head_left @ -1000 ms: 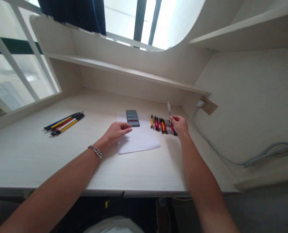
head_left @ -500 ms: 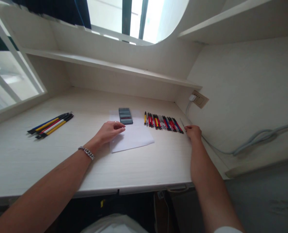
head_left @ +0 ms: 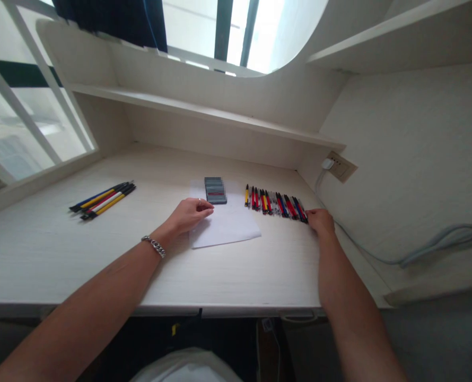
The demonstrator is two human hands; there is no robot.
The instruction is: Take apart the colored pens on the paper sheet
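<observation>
My left hand (head_left: 193, 215) rests on white paper (head_left: 232, 228), its fingers drawn together and nothing visible in them. Just beyond the fingertips lies a small dark grey rectangular item (head_left: 216, 192), partly blurred out. A row of pens (head_left: 276, 204) in yellow, red, blue and clear with black tips lies side by side to the right of the paper. At the right end of this row, my right hand (head_left: 320, 219) is closed on a pen (head_left: 307, 213), mostly hidden by the fingers.
A loose bundle of thicker pens (head_left: 104, 201) lies at the left of the white desk (head_left: 160, 286). A wall socket (head_left: 341, 166) with a plug and grey cable (head_left: 383, 261) is at the right. A low shelf (head_left: 220, 116) runs above the desk's back.
My right hand has brought the pen left, up against the end of the row. My left hand stays on the paper. The whole view has shifted slightly.
</observation>
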